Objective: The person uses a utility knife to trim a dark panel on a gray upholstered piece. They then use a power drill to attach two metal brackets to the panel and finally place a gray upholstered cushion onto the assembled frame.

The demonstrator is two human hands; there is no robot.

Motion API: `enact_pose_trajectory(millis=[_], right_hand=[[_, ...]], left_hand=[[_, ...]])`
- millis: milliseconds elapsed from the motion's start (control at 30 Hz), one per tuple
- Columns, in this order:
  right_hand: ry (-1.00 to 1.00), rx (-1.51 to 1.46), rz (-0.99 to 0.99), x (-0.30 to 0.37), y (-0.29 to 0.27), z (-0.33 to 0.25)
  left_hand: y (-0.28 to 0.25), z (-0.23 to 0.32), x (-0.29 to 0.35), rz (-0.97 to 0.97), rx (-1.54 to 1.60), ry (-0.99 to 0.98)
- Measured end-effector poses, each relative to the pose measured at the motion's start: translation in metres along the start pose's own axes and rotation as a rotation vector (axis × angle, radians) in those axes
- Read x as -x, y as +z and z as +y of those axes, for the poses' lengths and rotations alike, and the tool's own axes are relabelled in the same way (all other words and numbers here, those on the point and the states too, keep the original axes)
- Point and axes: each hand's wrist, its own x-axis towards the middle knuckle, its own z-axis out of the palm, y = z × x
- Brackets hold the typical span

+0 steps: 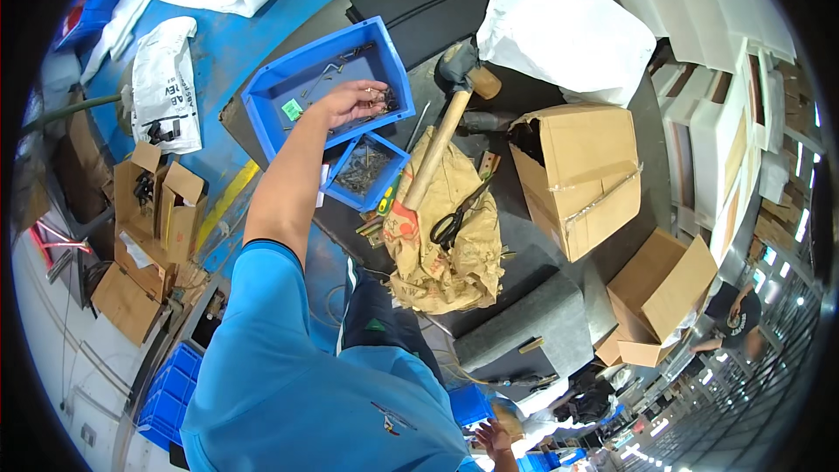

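Observation:
My left hand (354, 102) reaches into a large blue plastic bin (262, 118), its fingertips pressed together over small dark metal pieces (390, 100) at the bin's right side. What exactly they grip is too small to make out. Some long thin metal parts (330, 68) and a green label lie on the bin floor. Against the bin's near side stands a smaller blue bin (398, 160) full of small screw-like pieces (363, 170). Low at the right of my body, my right hand (495, 439) hangs with its fingers apart, holding nothing visible.
A mallet (437, 150) with a wooden handle and black-handled scissors (450, 225) lie on crumpled brown paper (446, 280). Rightward are a cardboard box (590, 166), an open carton (655, 297) and a white sack (564, 26). Another person (734, 315) is at the far right.

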Motion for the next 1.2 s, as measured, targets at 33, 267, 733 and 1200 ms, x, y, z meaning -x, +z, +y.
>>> enact_pose_trajectory(millis=[33,267,733,1200], right_hand=[[0.009,-0.005,-0.008,-0.002,0.0,0.003],[-0.029,-0.032,-0.069,-0.021,0.005,-0.001],[-0.048,-0.029,-0.052,-0.019,0.024,-0.015],[-0.105,-0.101,-0.164,-0.034,0.048,0.013]], left_hand=[[-0.004,0.002,0.002,-0.03,0.053,-0.011],[-0.017,0.004,-0.003,-0.114,0.318,-0.002],[0.019,0.027,0.042,-0.231,0.499,0.098],[-0.01,0.021,0.035,-0.242,0.434,0.169]])
